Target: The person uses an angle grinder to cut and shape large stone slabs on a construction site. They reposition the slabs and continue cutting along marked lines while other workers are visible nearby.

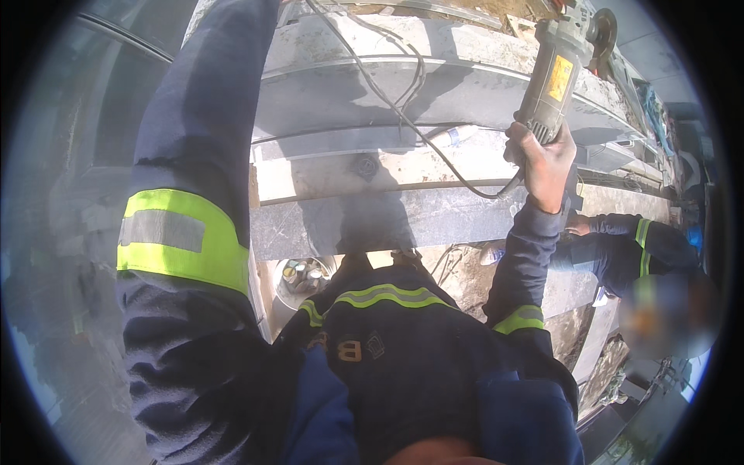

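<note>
My right hand [547,163] is wrapped round the rear end of a grey angle grinder [542,93] with a yellow label. The grinder is raised toward the upper right, its disc [603,35] at the far end. Whether the disc is spinning I cannot tell. From the grinder's back end a dark cord [449,167] loops left and runs up over the pale stone steps. My left arm, in a dark sleeve with a yellow reflective band [182,240], reaches past the top edge, so the left hand is out of sight.
Grey stone slabs [457,217] form steps in front of me. A white bucket [281,298] with several small containers stands by my feet. On the right, a co-worker [655,240] in a dark reflective jacket bends close to the slabs. A glossy dark panel [70,232] rises at left.
</note>
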A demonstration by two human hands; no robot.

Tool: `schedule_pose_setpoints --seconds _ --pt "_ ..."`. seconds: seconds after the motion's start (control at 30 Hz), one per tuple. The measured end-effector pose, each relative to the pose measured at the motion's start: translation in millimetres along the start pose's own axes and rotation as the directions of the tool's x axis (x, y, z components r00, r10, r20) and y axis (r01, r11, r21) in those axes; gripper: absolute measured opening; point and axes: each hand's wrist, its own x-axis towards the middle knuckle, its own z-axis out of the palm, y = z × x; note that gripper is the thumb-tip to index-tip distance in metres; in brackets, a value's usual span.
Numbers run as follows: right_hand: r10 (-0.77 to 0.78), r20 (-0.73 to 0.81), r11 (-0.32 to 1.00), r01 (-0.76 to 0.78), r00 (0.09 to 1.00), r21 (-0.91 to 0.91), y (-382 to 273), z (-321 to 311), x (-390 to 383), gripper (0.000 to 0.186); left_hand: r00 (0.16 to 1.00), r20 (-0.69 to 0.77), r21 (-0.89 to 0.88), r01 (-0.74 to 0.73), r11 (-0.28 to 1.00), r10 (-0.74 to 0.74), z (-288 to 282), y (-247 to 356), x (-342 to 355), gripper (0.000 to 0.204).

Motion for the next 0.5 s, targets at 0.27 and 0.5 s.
schedule_pose_setpoints --seconds 0.27,0.5 --pt "-0.266 0.188 0.831 0.324 0.945 -0.453 -2.3 12.1 124.5 0.044 0.949 -0.306 -0.191 0.016 0.981 -0.075 96.3 -88.6 -64.2 0.046" --pt "-0.055 0.45 0.476 0.42 0.891 -0.773 9.3 43.8 198.9 0.065 0.723 -0.221 -0.689 0.359 0.63 -0.654 156.8 -7.9 -338.3 0.054"
